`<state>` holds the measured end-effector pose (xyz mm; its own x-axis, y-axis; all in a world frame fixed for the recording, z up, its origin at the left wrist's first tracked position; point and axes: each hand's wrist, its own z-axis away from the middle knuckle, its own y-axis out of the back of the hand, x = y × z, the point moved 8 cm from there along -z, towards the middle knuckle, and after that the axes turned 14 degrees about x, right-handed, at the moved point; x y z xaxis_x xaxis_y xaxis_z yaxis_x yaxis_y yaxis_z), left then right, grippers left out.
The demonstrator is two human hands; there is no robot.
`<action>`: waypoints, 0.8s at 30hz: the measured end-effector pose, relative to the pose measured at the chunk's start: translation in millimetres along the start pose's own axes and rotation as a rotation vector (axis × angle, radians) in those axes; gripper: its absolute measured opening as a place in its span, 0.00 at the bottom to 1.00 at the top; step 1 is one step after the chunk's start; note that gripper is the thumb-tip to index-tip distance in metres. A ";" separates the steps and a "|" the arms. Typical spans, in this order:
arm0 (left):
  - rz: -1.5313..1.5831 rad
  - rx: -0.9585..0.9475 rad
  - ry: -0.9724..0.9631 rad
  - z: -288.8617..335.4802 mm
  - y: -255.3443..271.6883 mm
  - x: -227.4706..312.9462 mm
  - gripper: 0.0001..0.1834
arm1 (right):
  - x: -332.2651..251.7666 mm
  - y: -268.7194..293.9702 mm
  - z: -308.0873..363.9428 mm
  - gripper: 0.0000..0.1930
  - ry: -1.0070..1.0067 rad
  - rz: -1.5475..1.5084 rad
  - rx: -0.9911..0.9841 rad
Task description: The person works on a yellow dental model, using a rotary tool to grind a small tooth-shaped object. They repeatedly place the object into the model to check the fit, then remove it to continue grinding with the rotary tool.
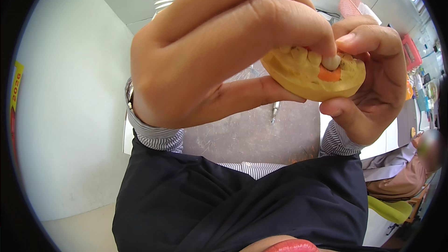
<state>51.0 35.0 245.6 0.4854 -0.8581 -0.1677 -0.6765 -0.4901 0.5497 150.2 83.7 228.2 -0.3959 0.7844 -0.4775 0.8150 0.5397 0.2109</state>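
Dental cast (pixel 303 84), yellow, orange-patched | held up above worktop (pixel 233 140) | left hand (pixel 196 60) holds it, finger at pale tooth (pixel 332 63), thumb below | right hand (pixel 380 79) grips its right end | slim metallic tool (pixel 275 111) on worktop

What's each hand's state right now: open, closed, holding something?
Left hand: closed, holding the yellow dental cast.
Right hand: closed, holding the same cast by its right end.

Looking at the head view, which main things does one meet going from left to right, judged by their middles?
Yellow printed strip on the wall, left hand, yellow dental model, right hand, pinkish-red object.
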 end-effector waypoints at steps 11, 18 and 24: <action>0.084 0.062 -0.029 3.4 -0.7 0.0 0.25 | 12.8 21.3 14.1 0.29 0.243 0.035 -0.022; -0.120 0.458 0.072 6.9 1.7 7.4 0.13 | 5.3 20.2 11.8 0.26 0.236 0.149 0.008; -0.018 0.371 -0.192 12.9 5.3 9.3 0.23 | -3.7 8.9 4.8 0.23 0.285 0.122 0.033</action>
<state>44.7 22.4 236.3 0.4103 -0.8448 -0.3435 -0.8398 -0.4968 0.2189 160.9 84.2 227.7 -0.3929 0.8996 -0.1907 0.8753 0.4294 0.2224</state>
